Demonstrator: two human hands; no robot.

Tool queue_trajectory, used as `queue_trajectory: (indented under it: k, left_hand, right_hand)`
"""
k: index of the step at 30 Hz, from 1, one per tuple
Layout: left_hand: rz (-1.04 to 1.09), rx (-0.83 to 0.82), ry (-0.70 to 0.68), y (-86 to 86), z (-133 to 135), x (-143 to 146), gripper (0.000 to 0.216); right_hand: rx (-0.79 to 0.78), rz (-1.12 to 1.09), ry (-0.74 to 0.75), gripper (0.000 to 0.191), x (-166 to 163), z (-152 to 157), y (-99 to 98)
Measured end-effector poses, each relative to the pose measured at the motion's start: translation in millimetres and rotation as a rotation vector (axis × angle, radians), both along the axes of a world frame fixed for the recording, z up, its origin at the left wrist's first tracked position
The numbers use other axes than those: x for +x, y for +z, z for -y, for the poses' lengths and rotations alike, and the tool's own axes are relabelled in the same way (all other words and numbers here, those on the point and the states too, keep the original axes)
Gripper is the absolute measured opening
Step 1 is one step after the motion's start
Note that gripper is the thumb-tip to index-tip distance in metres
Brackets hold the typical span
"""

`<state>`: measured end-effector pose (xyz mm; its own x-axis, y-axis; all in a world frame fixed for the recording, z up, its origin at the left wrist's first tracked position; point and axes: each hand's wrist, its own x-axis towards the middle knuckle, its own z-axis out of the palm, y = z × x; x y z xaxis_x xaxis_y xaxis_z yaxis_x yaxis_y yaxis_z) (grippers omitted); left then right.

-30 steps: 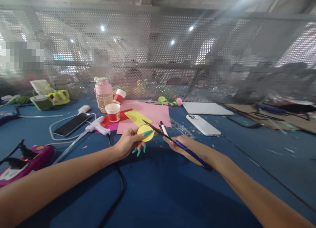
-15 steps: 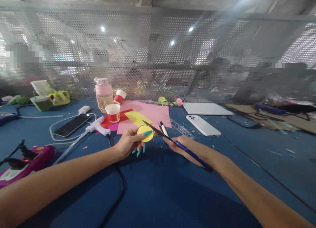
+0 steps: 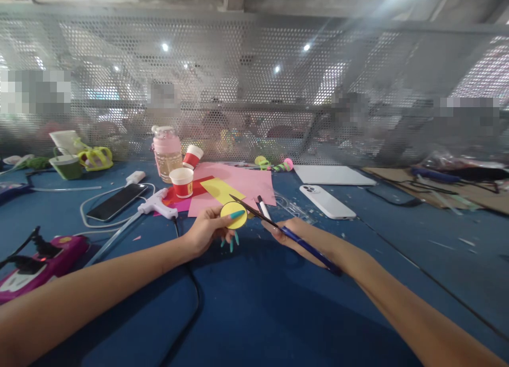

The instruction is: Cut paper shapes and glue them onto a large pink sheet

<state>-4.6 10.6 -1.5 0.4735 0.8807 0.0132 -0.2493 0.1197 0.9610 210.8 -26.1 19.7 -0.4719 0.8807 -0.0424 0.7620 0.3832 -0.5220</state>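
Note:
Pinched between the thumb and fingers of my left hand [image 3: 204, 230] is a round yellow paper disc [image 3: 229, 209] with a dark outline. My right hand [image 3: 296, 234] grips a pair of scissors [image 3: 304, 243] with blue handles. Their dark blades point up and left, with the tips close to the disc's upper right edge; whether they touch it I cannot tell. Just behind the blades is a white marker [image 3: 264, 210] with a black cap. Yellow paper [image 3: 222, 191] and a larger pink sheet [image 3: 254, 180] lie beyond my hands.
A white glue gun [image 3: 159, 203], a dark phone [image 3: 116, 202] and a magenta power strip [image 3: 66, 253] lie left. Red-and-white paper cups [image 3: 183, 184] stand by a pink bottle [image 3: 167, 155]. A white phone [image 3: 328, 201] lies right. Perforated metal panels rise behind.
The lower fingers of my left hand have shifted slightly to the right beneath the disc. The scissors and my right hand have hardly moved.

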Motion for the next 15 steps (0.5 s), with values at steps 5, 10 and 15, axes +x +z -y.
queue_trajectory:
  k: [5, 10, 15]
  left_hand:
    - [0.008, -0.008, 0.028, 0.1, 0.3, 0.9, 0.034]
    - [0.013, -0.017, 0.052, -1.5, 0.0, 0.6, 0.036]
    - [0.009, 0.016, 0.069, -4.0, -1.9, 0.3, 0.034]
  right_hand:
    - [0.006, -0.003, -0.005, 0.061, -1.2, 1.7, 2.1]
    - [-0.032, 0.034, -0.048, 0.066, -4.4, 4.5, 8.2]
    - [-0.024, 0.019, -0.043, 0.067, -4.2, 3.9, 6.8]
